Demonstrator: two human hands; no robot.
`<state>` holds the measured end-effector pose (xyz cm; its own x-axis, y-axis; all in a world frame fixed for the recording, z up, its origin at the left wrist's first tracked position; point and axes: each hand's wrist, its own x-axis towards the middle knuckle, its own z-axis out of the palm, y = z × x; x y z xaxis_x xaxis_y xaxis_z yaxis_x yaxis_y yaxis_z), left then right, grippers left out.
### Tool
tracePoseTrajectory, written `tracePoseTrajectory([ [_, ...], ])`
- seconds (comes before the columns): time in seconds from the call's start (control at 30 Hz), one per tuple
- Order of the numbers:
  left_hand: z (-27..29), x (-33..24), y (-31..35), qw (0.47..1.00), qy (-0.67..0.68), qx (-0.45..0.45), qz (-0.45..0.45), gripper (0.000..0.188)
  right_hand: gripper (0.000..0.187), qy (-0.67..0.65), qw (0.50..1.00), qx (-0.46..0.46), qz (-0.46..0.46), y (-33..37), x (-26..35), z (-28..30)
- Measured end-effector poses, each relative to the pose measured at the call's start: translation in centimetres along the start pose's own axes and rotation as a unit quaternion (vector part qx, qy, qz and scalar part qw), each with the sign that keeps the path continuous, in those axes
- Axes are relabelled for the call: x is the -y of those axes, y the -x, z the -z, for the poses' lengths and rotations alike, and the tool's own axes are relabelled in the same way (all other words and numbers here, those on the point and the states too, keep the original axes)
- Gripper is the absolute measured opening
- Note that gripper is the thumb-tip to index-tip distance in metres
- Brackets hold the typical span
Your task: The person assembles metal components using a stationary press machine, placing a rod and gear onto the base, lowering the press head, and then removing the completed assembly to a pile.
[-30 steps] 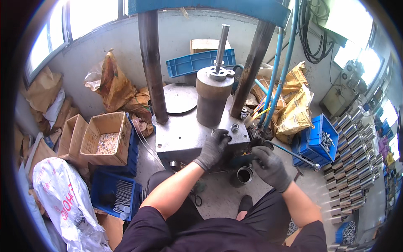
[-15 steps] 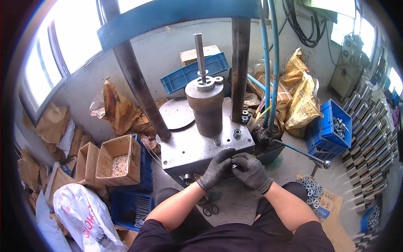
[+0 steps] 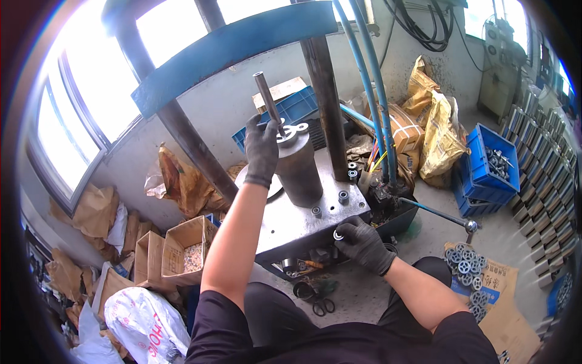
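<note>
My left hand (image 3: 262,151), in a dark grey glove, is raised beside the metal rod (image 3: 267,97) on top of the thick steel cylinder (image 3: 298,173). Its fingers are apart and close to the rod's lower end; whether they touch it I cannot tell. A small spoked metal wheel (image 3: 290,134) sits around the rod's foot, partly hidden by this hand. My right hand (image 3: 365,246), gloved too, pinches a small shiny metal ring (image 3: 338,235) just off the front edge of the steel press table (image 3: 282,227). Two small round metal bushings (image 3: 344,197) stand on that table.
A blue crossbeam (image 3: 230,51) on dark columns frames the press. The lever with a ball end (image 3: 470,226) juts out right. Spoked wheels (image 3: 465,267) lie on cardboard at lower right, near blue crates (image 3: 494,176). Cardboard boxes (image 3: 182,276) stand left; scissors (image 3: 323,307) lie below.
My left hand has left the right one and risen to the rod on the cylinder. The right hand stays low with the metal ring. The view has tilted and shifted.
</note>
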<state>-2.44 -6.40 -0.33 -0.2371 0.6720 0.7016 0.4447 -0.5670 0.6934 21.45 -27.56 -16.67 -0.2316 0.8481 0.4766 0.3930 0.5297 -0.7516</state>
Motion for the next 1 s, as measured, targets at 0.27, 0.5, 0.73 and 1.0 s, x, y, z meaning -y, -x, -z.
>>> tracePoseTrajectory([
  [0.27, -5.0, 0.3, -4.2, 0.981, -0.008, 0.106, 0.163, 0.039, 0.022, 0.036, 0.999, -0.018, 0.012, 0.5, -2.1, -0.5],
  [0.5, -4.9, -0.5, -2.1, 0.976, -0.155, 0.092, 0.123, 0.038, 0.025, 0.07, 0.997, -0.016, 0.002, 1.1, -3.4, -0.7],
  [0.73, -4.0, 1.3, -2.2, 0.984, -0.114, 0.106, 0.088, 0.033, 0.026, 0.077, 0.997, 0.004, -0.01, 1.2, -3.8, -1.4],
  [1.0, -4.2, 5.0, -2.9, 0.986, 0.049, 0.074, 0.141, 0.022, 0.02, 0.006, 1.0, 0.009, -0.014, 0.1, -3.5, -2.7],
])
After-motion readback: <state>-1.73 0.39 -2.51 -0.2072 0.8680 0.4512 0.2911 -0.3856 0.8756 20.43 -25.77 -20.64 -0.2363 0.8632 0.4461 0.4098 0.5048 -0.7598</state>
